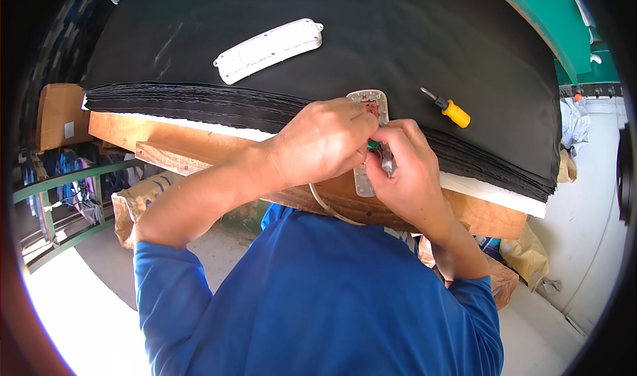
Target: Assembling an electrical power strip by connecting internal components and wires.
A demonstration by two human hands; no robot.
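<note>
Casing (364,184) held by right hand (413,170); left hand (328,140) grip hidden, cannot tell. From casing: screwdriver (454,113), two o'clock; shell (271,50), ten-thirty.

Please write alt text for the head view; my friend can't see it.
A person's left hand and right hand meet over a pale open case at the near edge of a stack of black sheets. On the stack lie a long white plastic piece and, farther right, a yellow screwdriver.
</note>
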